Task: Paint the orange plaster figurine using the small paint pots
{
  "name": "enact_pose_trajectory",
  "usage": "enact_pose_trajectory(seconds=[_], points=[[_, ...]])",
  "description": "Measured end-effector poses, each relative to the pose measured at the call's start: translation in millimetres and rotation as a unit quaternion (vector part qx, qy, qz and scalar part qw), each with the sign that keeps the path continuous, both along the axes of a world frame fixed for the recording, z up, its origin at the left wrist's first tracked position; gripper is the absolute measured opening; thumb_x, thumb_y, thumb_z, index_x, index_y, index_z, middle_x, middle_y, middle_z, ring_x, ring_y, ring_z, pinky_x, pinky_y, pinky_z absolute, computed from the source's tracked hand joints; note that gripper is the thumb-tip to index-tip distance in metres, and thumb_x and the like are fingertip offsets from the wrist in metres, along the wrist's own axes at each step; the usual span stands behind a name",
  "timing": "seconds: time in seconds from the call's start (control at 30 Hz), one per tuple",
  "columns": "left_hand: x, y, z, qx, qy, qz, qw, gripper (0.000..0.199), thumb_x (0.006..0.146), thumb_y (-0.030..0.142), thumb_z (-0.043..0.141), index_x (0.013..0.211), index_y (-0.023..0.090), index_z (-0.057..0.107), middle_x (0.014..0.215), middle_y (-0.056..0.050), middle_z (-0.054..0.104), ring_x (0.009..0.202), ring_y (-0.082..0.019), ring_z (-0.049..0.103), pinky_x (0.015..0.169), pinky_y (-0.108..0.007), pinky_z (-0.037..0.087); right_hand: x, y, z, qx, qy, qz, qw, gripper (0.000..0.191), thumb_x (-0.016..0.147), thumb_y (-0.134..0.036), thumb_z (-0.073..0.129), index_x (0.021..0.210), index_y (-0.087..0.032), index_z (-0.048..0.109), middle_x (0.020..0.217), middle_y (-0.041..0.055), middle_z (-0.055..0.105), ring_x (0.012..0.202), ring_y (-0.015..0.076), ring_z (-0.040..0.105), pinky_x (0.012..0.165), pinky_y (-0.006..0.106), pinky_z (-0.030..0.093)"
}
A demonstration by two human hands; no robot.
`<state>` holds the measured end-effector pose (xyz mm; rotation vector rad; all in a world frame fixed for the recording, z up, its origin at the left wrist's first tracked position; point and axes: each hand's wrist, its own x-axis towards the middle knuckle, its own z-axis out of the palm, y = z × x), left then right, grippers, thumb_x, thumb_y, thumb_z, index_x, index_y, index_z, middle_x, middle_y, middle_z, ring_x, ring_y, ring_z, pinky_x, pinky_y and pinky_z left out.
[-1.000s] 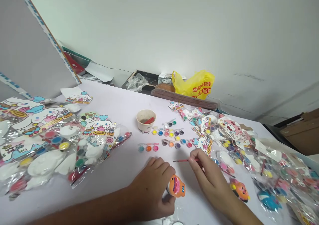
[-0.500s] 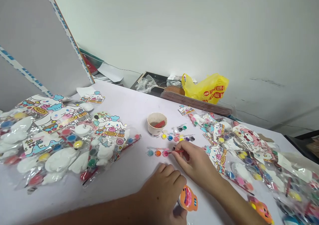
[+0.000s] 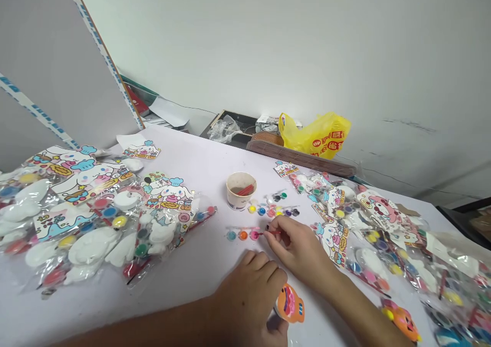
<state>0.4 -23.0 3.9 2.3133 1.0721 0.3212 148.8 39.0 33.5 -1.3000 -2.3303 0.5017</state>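
Observation:
My right hand (image 3: 293, 247) pinches a thin red paintbrush (image 3: 273, 232), its tip at the pink paint pot (image 3: 254, 235). That pot stands in a short strip with an orange pot (image 3: 243, 235) and a light blue pot (image 3: 231, 235). Nearer to me, my left hand (image 3: 255, 293) is curled around an orange painted figure (image 3: 290, 304) with pink and blue details. The hand covers the figure's left part. Beyond the strip are more small paint pots (image 3: 262, 210) in several colours. A paper cup (image 3: 241, 190) of murky water holds red brush handles.
Clear packets of white figures, paints and brushes (image 3: 95, 247) cover the left of the table (image 3: 180, 306); similar packets (image 3: 368, 262) lie right. Another orange painted figure (image 3: 401, 320) rests near my right forearm. A yellow plastic bag (image 3: 314, 137) stands behind the table.
The brush tip has shifted slightly at the pink pot. My left hand keeps its hold on the orange figure, and the camera view has moved very little.

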Motion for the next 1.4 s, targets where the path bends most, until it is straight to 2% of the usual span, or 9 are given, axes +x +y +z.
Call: enact_pose_trajectory(seconds=[0.17, 0.6, 0.87, 1.07, 1.3, 1.4], points=[[-1.5, 0.1, 0.5, 0.008, -0.014, -0.006, 1.0, 0.039, 0.071, 0.034, 0.063, 0.105, 0.019, 0.053, 0.109, -0.007, 0.058, 0.099, -0.027, 0.046, 0.09, -0.039, 0.037, -3.3, -1.5, -0.4, -0.004, -0.001, 0.0, 1.0, 0.014, 0.086, -0.02, 0.053, 0.073, -0.022, 0.049, 0.064, -0.0039, 0.055, 0.056, 0.0122, 0.048, 0.054, 0.023, 0.036], [-1.8, -1.7, -3.3, 0.025, -0.024, 0.004, 0.999, 0.026, 0.068, 0.032, 0.062, 0.086, 0.02, 0.048, 0.093, -0.004, 0.057, 0.09, -0.024, 0.047, 0.086, -0.038, 0.038, -2.1, -0.9, 2.8, -0.05, 0.047, -0.024, 0.997, 0.022, 0.087, -0.026, 0.054, 0.068, -0.022, 0.044, 0.057, -0.0056, 0.049, 0.052, 0.0111, 0.044, 0.05, 0.022, 0.033], [-1.8, -1.6, -1.0, 0.01, -0.029, -0.001, 1.0, 0.037, 0.07, 0.032, 0.063, 0.103, 0.019, 0.055, 0.107, -0.007, 0.061, 0.097, -0.026, 0.048, 0.092, -0.04, 0.037, -4.5, -1.8, -1.0, -0.026, 0.021, -0.018, 0.999, 0.019, 0.087, -0.024, 0.053, 0.07, -0.022, 0.046, 0.06, -0.0047, 0.052, 0.055, 0.0119, 0.047, 0.054, 0.023, 0.036], [-2.1, -1.5, 3.1, -0.002, -0.031, -0.002, 1.0, 0.05, 0.073, 0.032, 0.062, 0.12, 0.02, 0.051, 0.12, -0.008, 0.058, 0.108, -0.03, 0.046, 0.099, -0.043, 0.033, -4.7, -2.3, -2.7, -0.016, 0.009, -0.013, 1.0, 0.017, 0.088, -0.023, 0.053, 0.071, -0.022, 0.047, 0.063, -0.0042, 0.053, 0.058, 0.0126, 0.048, 0.056, 0.024, 0.037], [-1.1, 0.8, 4.3, -0.017, -0.006, -0.006, 1.0, 0.041, 0.071, 0.03, 0.062, 0.109, 0.019, 0.054, 0.112, -0.007, 0.059, 0.099, -0.028, 0.047, 0.095, -0.042, 0.036, -3.2, -0.9, -4.1, -0.029, 0.021, -0.014, 0.999, 0.016, 0.091, -0.026, 0.053, 0.075, -0.021, 0.053, 0.062, -0.0042, 0.054, 0.056, 0.0125, 0.048, 0.055, 0.024, 0.037], [-1.2, 0.8, 4.4, -0.016, -0.012, -0.005, 1.0, 0.044, 0.071, 0.03, 0.062, 0.112, 0.02, 0.053, 0.113, -0.007, 0.059, 0.1, -0.027, 0.046, 0.095, -0.042, 0.036, -3.8, -1.4, -5.9, -0.017, 0.016, -0.013, 1.0, 0.015, 0.091, -0.025, 0.052, 0.076, -0.021, 0.052, 0.064, -0.0035, 0.055, 0.058, 0.0129, 0.049, 0.057, 0.024, 0.037]])
